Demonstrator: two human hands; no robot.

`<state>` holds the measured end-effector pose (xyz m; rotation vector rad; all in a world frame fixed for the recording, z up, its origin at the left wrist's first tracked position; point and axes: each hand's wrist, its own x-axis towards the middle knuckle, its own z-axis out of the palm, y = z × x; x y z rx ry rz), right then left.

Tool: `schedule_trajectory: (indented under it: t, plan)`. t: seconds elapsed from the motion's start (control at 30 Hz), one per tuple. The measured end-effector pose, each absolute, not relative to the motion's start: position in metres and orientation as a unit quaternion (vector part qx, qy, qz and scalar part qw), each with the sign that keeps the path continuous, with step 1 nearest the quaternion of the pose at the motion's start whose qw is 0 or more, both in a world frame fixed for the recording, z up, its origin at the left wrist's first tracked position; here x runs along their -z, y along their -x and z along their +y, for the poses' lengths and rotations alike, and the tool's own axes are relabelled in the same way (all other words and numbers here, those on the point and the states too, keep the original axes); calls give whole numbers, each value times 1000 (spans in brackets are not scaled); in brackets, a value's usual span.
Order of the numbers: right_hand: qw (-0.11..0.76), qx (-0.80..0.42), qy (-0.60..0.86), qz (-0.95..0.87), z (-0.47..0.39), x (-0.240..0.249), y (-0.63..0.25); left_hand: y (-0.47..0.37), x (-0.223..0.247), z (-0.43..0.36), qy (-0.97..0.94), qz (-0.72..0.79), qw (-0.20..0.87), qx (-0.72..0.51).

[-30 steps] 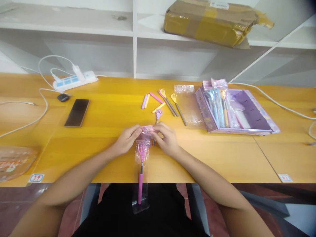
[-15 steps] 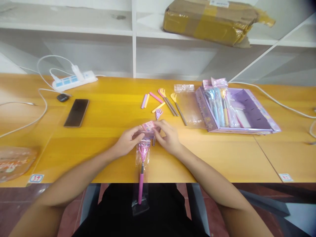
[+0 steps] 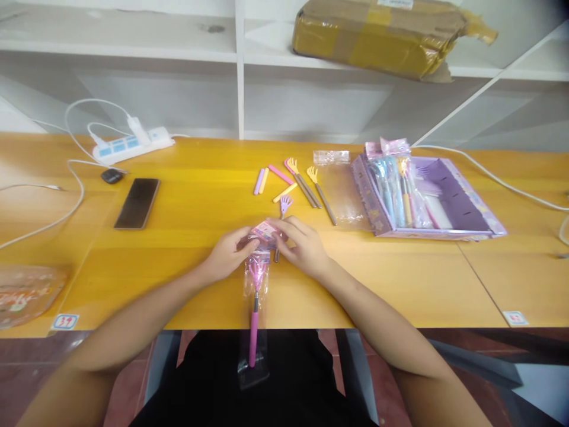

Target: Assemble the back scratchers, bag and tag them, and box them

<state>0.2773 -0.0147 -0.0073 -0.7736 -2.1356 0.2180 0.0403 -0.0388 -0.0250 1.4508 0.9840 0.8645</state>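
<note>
By the desk (image 3: 191, 302) edge, right hand (image 3: 299, 244) pinches the bag (image 3: 263, 284) top, left hand (image 3: 230, 254) too I think, kinda blurry. Pink scratcher (image 3: 253, 335) inside. Right hand partly blocks a purple scratcher (image 3: 286, 204); purple box (image 3: 444, 234) off right.

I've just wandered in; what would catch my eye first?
Probably the bright pink, hand-shaped scratcher in a clear plastic bag, below the left fingers and right fingers, extending past the near edge of the yellow wooden table. Right of it sits a purple, open cardboard tray of colourful bagged scratchers; above, a brown carton wrapped in yellow tape rests on a white shelf.
</note>
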Motion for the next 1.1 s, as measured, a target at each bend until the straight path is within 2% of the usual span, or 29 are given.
schedule_trajectory:
  t: [0.77,1.1]
  plan:
    - [371,-48,243,-895,-11,7,-283,-43,16,-39,-636,405,546,-365]
    - [355,-207,230,-882,-15,2,-282,-41,14,-38,-641,393,540,-379]
